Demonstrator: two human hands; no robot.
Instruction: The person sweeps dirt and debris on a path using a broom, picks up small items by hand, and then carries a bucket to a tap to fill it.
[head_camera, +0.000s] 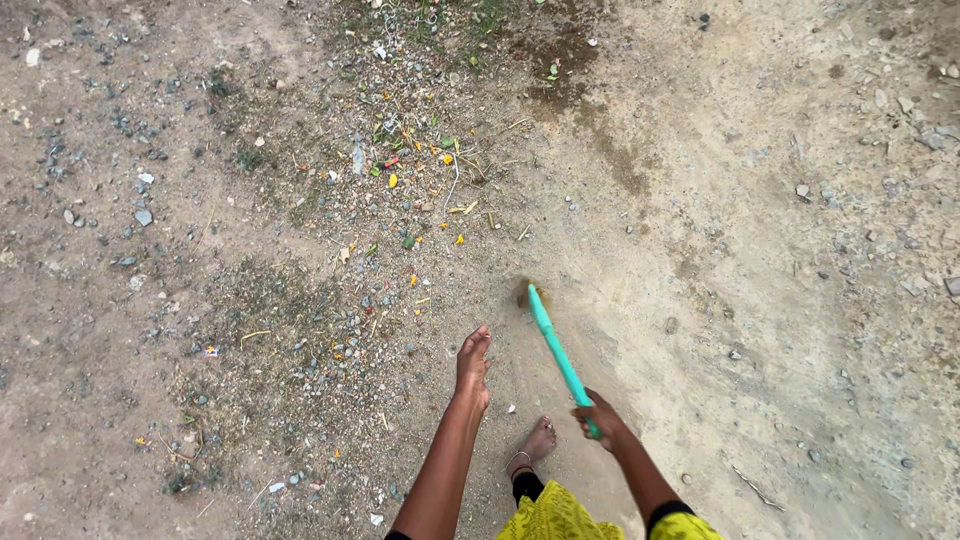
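My right hand (600, 415) grips the lower end of a turquoise broom handle (556, 350). The handle slants up and left to a blurred brown broom head (523, 293) on the dirt. My left hand (473, 367) hangs free beside the handle, fingers together and pointing forward, holding nothing. One bare foot (537, 443) with an anklet shows between my arms, above a yellow patterned garment (555, 515).
Bare dirt ground (760, 300) lies to the right, smoother and paler. To the left and ahead is a litter patch (400, 200) of small stones, dry twigs, yellow petals and scraps. Loose grey stones (905, 110) scatter at the far right.
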